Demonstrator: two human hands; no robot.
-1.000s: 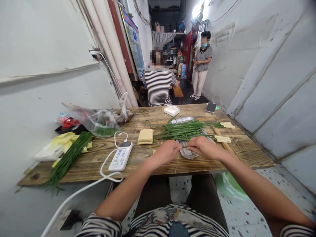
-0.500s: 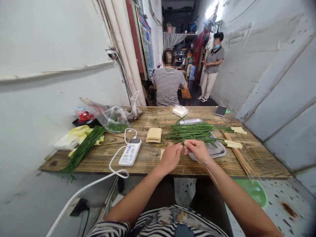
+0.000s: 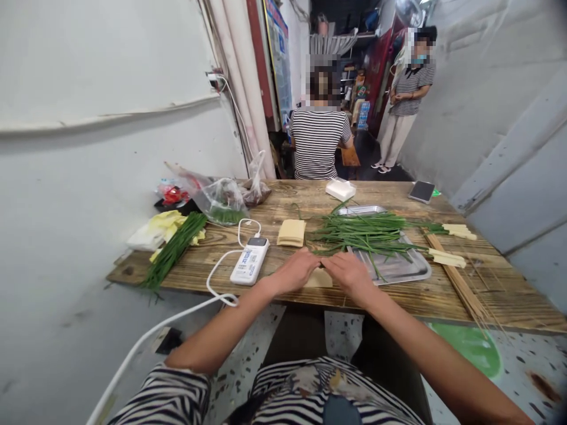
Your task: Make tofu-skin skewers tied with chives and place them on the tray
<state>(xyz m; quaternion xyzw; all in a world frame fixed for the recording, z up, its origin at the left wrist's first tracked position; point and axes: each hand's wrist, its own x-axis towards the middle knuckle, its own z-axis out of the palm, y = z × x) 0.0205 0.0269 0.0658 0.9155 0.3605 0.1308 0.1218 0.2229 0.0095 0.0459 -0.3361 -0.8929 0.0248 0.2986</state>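
Observation:
My left hand (image 3: 299, 267) and my right hand (image 3: 349, 273) meet near the front of the wooden table, fingertips pinched close together. A little of some green chives shows at the fingers; most of what they grip is hidden. Beneath the hands a single pale yellow bean curd sheet (image 3: 319, 278) lies flat on the wood. Just beyond sits a square stack of bean curd sheets (image 3: 291, 232). A loose heap of long chives (image 3: 367, 230) lies across a metal tray (image 3: 416, 273) beside my right hand.
Two wrapped chive rolls (image 3: 447, 258) lie right of the tray, near thin wooden skewers (image 3: 456, 277). A white power bank (image 3: 250, 261) with its cable, a chive bundle (image 3: 177, 248) and plastic bags (image 3: 225, 203) are leftward. A phone (image 3: 421, 192) lies at the back. Two people are beyond.
My view has swung left, so the scene sits further right. My hands have come down over the flat bean curd sheet, more of which now shows between them.

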